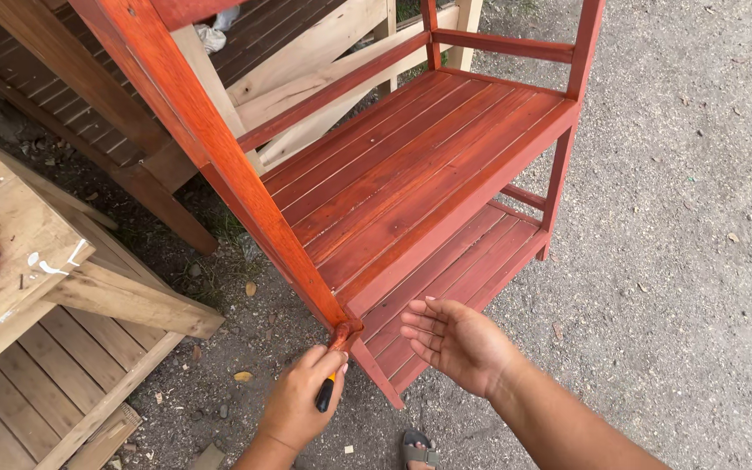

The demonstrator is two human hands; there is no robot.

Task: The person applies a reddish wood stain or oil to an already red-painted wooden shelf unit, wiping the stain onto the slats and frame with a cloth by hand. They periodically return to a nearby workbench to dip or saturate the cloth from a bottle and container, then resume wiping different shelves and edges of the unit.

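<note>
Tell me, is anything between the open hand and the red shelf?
Nothing visible. The right hand hovers open, palm up, just in front of the red shelf, only air between. The left hand presses a brush to the shelf's front post.

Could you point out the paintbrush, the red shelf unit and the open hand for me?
paintbrush [331, 370], head view, on the handle showing below the fingers of the left hand [298, 405].
red shelf unit [411, 174], head view, on the slats of its upper shelf.
right hand [463, 344], head view, on the open palm.
</note>
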